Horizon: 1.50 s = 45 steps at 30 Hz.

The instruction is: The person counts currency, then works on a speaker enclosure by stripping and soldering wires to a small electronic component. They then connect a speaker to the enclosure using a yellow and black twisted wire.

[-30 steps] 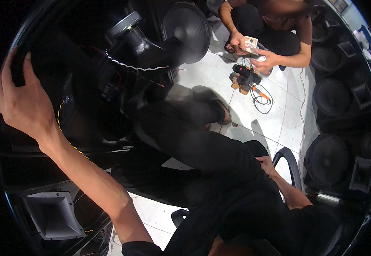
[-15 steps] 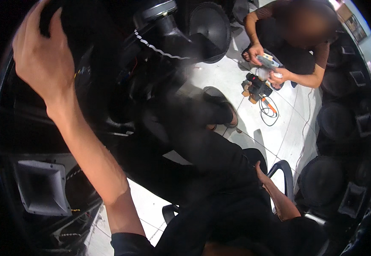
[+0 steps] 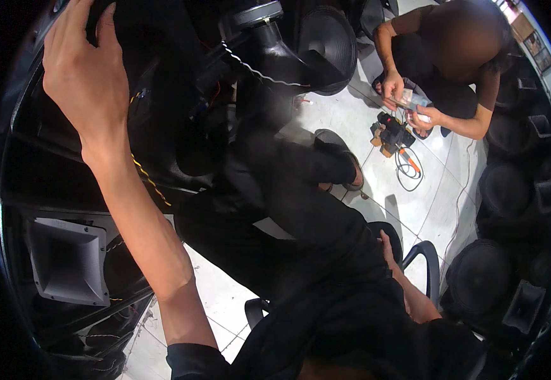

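Note:
My left hand [image 3: 88, 73] is raised at the upper left against a dark cabinet-like surface. Its thumb and fingers are apart with a dark gap between them. The fingertips run toward the picture's edge, and I see nothing held. Down at my right side, my right hand [image 3: 386, 248] lies beside my dark-clothed thigh, near the black chair armrest [image 3: 432, 266]. Only its thumb side shows; the other fingers are hidden. Below my left forearm sits a grey square horn [image 3: 69, 261] in a black speaker box. Yellow-black twisted wire [image 3: 149, 180] passes behind that forearm.
A crouching person [image 3: 440, 69] at the upper right handles papers resembling banknotes [image 3: 414, 100]. On the white tiled floor, near that person, lie black and brown parts [image 3: 390, 133] and an orange-handled tool [image 3: 409, 161] with a cord. Speakers [image 3: 481, 275] line the right; a large cone [image 3: 327, 47] stands ahead.
The whole view has shifted, so most things appear farther right. The crouching person's hands have changed position around the papers. My left hand keeps nearly the same pose; my right stays by my thigh.

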Each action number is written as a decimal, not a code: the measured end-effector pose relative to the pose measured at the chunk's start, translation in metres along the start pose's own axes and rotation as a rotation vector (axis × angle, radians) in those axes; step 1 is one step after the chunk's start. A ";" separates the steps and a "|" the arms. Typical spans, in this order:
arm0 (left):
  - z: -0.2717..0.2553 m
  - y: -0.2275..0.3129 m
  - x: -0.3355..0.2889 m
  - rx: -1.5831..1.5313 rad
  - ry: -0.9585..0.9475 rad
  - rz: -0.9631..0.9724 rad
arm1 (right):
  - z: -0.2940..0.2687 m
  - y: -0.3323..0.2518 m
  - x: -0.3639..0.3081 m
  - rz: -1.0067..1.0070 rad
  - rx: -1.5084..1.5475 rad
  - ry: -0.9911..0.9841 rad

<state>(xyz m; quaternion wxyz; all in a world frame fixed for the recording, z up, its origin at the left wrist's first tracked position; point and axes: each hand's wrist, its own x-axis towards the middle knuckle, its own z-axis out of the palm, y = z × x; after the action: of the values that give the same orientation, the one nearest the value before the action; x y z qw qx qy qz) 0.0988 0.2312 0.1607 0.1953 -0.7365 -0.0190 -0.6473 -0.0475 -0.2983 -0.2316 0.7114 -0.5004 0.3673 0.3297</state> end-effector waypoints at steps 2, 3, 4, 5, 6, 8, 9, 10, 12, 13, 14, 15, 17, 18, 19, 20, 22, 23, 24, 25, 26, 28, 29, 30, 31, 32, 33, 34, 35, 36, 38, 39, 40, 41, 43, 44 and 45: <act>-0.003 -0.006 -0.001 0.005 0.011 0.020 | -0.002 -0.005 -0.005 0.049 -0.171 0.042; -0.002 -0.005 -0.001 -0.007 0.010 0.011 | -0.003 -0.009 -0.011 0.071 -0.252 0.065; -0.002 -0.004 0.000 -0.018 0.009 0.002 | -0.002 -0.013 -0.016 0.093 -0.333 0.087; -0.002 -0.004 0.000 -0.028 0.007 -0.008 | 0.000 -0.016 -0.021 0.114 -0.319 -0.010; -0.001 -0.003 0.000 -0.014 0.007 -0.001 | 0.005 -0.020 -0.026 0.132 -0.304 -0.108; 0.001 -0.002 0.000 0.018 0.006 0.012 | 0.007 -0.026 -0.027 0.164 -0.294 -0.207; 0.000 -0.002 0.000 0.016 -0.001 0.007 | 0.007 -0.028 -0.025 0.182 -0.299 -0.212; 0.000 0.000 0.000 0.014 -0.009 0.002 | 0.007 -0.029 -0.024 0.200 -0.304 -0.217; -0.001 0.001 -0.001 0.013 -0.029 -0.015 | 0.013 -0.029 -0.033 0.154 -0.261 -0.154; -0.002 0.002 0.000 0.011 -0.043 -0.024 | 0.018 -0.028 -0.040 0.135 -0.238 -0.122; -0.002 0.004 0.001 0.008 -0.057 -0.033 | 0.023 -0.027 -0.045 0.096 -0.221 -0.072; -0.001 0.001 0.001 0.015 -0.030 0.002 | 0.030 -0.026 -0.050 0.055 -0.208 -0.024; 0.001 -0.011 0.000 0.026 0.024 0.074 | 0.027 -0.022 -0.050 -0.074 -0.278 0.039; 0.001 -0.012 -0.001 0.029 -0.004 0.063 | 0.015 -0.016 -0.044 -0.161 -0.358 0.059; 0.000 -0.012 -0.001 0.032 -0.031 0.057 | 0.007 -0.012 -0.042 -0.248 -0.436 0.076; 0.000 -0.013 -0.002 0.037 -0.058 0.050 | -0.002 -0.010 -0.042 -0.287 -0.558 0.099; 0.001 -0.017 -0.003 0.052 -0.064 0.063 | 0.002 -0.017 -0.047 -0.370 -0.806 0.132; 0.000 -0.017 -0.003 0.047 -0.070 0.057 | 0.007 -0.014 -0.053 -0.448 -0.850 0.183; -0.001 -0.017 -0.004 0.036 -0.079 0.045 | 0.021 -0.017 -0.067 -0.522 -0.896 0.248; 0.000 -0.018 -0.005 0.035 -0.070 0.058 | 0.016 -0.018 -0.066 -0.464 -0.878 0.237; 0.001 -0.021 -0.004 0.035 -0.060 0.072 | 0.010 -0.017 -0.064 -0.406 -0.859 0.225; 0.005 -0.028 -0.004 0.029 -0.075 0.083 | 0.000 -0.008 -0.058 -0.459 -0.926 0.270; 0.009 -0.040 -0.004 0.029 -0.101 0.087 | -0.001 -0.008 -0.058 -0.427 -0.939 0.287; 0.009 -0.038 -0.007 0.023 -0.121 0.072 | -0.005 -0.007 -0.060 -0.395 -0.949 0.313; 0.011 -0.036 -0.008 0.020 -0.134 0.056 | -0.011 -0.004 -0.051 -0.449 -0.981 0.328; 0.010 -0.034 -0.012 0.016 -0.162 0.045 | -0.021 -0.001 -0.052 -0.417 -1.010 0.330; 0.011 -0.035 -0.011 0.024 -0.145 0.087 | -0.018 -0.003 -0.056 -0.394 -1.029 0.329; 0.009 -0.036 -0.009 0.011 -0.141 0.098 | -0.011 -0.006 -0.060 -0.379 -1.041 0.331; 0.007 -0.036 -0.006 0.005 -0.139 0.115 | 0.004 -0.013 -0.067 -0.299 -1.021 0.391; 0.007 -0.030 -0.007 -0.042 -0.135 0.068 | -0.007 -0.007 -0.057 -0.441 -1.224 0.360; -0.001 -0.034 -0.018 0.056 -0.190 -0.035 | 0.002 -0.022 -0.072 -0.555 -1.201 0.312; -0.005 -0.030 -0.020 0.020 -0.166 -0.066 | -0.002 -0.028 -0.080 -0.564 -1.129 0.231; -0.012 -0.029 -0.016 0.009 -0.159 -0.071 | 0.008 -0.036 -0.093 -0.399 -1.084 0.179; -0.014 -0.024 -0.012 -0.043 -0.137 -0.124 | -0.008 -0.034 -0.081 -0.674 -1.117 0.065; 0.003 0.004 -0.015 -0.134 -0.127 -0.143 | -0.027 -0.019 -0.068 -0.914 -1.183 -0.087; 0.002 0.004 -0.012 -0.124 -0.129 -0.145 | -0.025 -0.027 -0.060 -0.919 -1.254 -0.169; 0.000 0.002 -0.012 -0.119 -0.134 -0.154 | -0.022 -0.034 -0.057 -0.918 -1.330 -0.244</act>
<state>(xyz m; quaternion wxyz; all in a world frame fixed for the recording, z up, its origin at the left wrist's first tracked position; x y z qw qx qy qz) 0.0974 0.2317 0.1482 0.0991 -0.7850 -0.0499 -0.6095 -0.0529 -0.3349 -0.1722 0.3650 -0.8790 -0.2265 0.2068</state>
